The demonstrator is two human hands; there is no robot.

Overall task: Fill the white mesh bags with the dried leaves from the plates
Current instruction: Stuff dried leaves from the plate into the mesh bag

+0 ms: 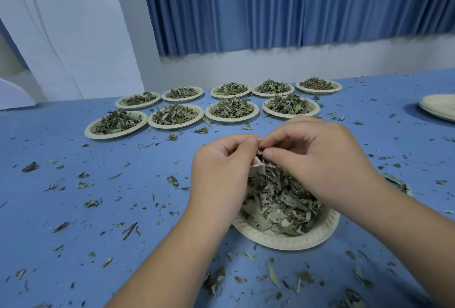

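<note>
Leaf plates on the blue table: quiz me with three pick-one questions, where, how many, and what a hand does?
1. Where is the stack of empty beige paper plates? A right edge of the blue table; B the floor; C far left.
2. How many leaf-filled paper plates form the far group? A five; B nine; C twelve.
3. What does the left hand hold? A nothing; B a spoon; C the white mesh bag.
A: it lies at the right edge. B: five behind, four in front. C: fingers pinch the bag's mouth.

Matt paper plate (290, 241) on blue cloth-covered table (73, 209)
</note>
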